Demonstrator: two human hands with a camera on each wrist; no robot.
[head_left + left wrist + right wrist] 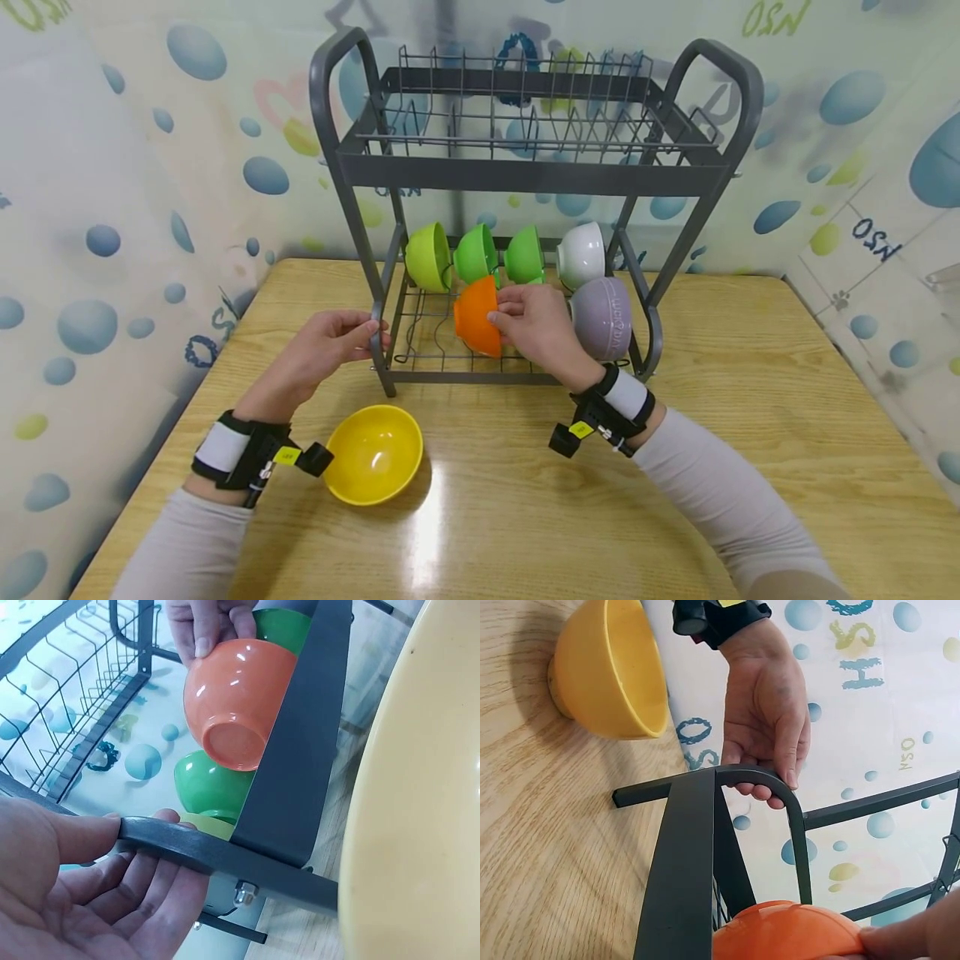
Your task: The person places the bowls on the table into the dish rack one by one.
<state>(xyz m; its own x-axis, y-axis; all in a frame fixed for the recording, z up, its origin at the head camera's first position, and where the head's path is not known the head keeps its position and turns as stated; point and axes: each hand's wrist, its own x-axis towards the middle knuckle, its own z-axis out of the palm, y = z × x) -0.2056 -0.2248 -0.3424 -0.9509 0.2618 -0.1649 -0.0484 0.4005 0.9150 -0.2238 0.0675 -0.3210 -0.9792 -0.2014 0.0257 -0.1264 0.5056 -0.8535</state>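
Note:
My right hand [543, 327] pinches the rim of an orange bowl [477, 317], which stands on its side at the front of the rack's lower shelf. At the left end of the dish rack [525, 177], my left hand [326, 348] grips the grey side rail; the left wrist view shows thumb on one side and fingers on the other. A purple bowl [602, 318] sits just right of my right hand. Behind are a lime bowl [427, 257], two green bowls [476, 255] and a white bowl [582, 256], all tipped sideways.
On the table [480, 533], a yellow bowl [375, 455] stands upright in front of the rack's left corner, near my left wrist. The upper wire basket [517, 133] of the rack overhangs the lower shelf. A patterned sheet [112, 208] hangs behind and at the sides.

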